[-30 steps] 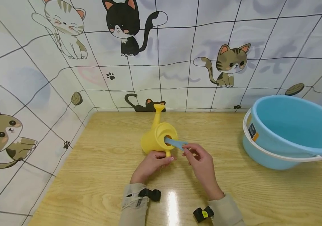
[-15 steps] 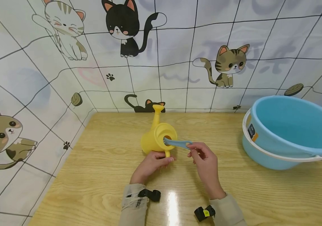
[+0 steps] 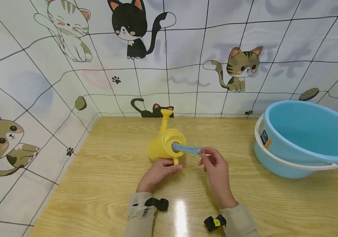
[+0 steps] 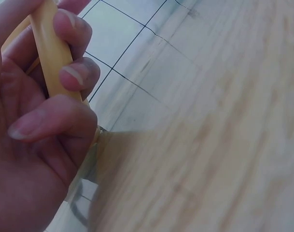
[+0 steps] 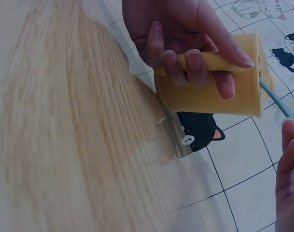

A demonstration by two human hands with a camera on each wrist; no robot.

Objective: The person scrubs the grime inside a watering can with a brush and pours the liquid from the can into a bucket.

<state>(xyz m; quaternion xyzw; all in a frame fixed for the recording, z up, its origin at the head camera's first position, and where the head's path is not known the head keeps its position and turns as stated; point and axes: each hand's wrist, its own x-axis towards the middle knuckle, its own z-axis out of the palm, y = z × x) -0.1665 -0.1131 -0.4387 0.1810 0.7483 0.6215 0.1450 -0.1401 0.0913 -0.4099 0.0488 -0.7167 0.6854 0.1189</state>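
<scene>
A yellow toy watering can (image 3: 160,148) stands tilted on the table, its spout away from me and its round opening facing toward me and to the right. My left hand (image 3: 157,174) grips the can's handle, fingers curled round it in both wrist views. Between thumb and fingertips, my right hand (image 3: 216,171) pinches the holed end of a slim light-blue handled tool (image 3: 188,149). The tool's other end sits at the can's opening; its head is partly hidden there, and I cannot tell its kind.
A large light-blue bucket (image 3: 290,161) with a white carrying handle (image 3: 293,164) stands at the right of the wooden table (image 3: 98,197). Behind and to the left rises a wall covering (image 3: 186,65) printed with cats and grid lines.
My right hand has moved slightly to the right, drawing the blue tool partway out of the can's opening, so more of it shows. The left hand and watering can have stayed put.
</scene>
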